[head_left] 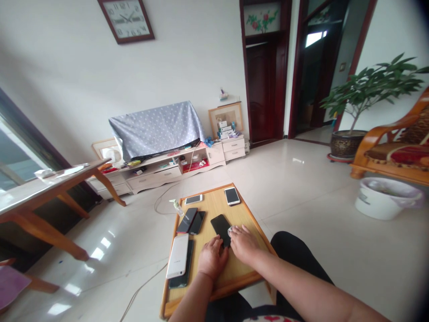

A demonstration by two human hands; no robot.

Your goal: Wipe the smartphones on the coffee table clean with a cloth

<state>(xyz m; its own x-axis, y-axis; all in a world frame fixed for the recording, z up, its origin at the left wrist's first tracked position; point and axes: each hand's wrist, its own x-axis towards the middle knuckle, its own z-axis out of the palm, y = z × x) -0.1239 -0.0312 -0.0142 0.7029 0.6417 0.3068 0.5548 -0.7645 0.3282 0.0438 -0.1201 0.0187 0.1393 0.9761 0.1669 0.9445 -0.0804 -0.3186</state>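
The left hand (212,258) is resting half-closed on the light wooden board (209,201) at lower centre, touching the bottom of a glossy black smartphone (220,228), while the right hand (243,244) is pressing open-fingered against the phone's right edge beside a small pale wad (230,231). A white phone (177,256) is lying left of them, its lettering too blurred to read.

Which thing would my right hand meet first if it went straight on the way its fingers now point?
The right hand would probably meet the small whitish object at its fingertips first, which it may already touch. The glossy black smartphone lies right beside that object, though depth is hard to judge here.
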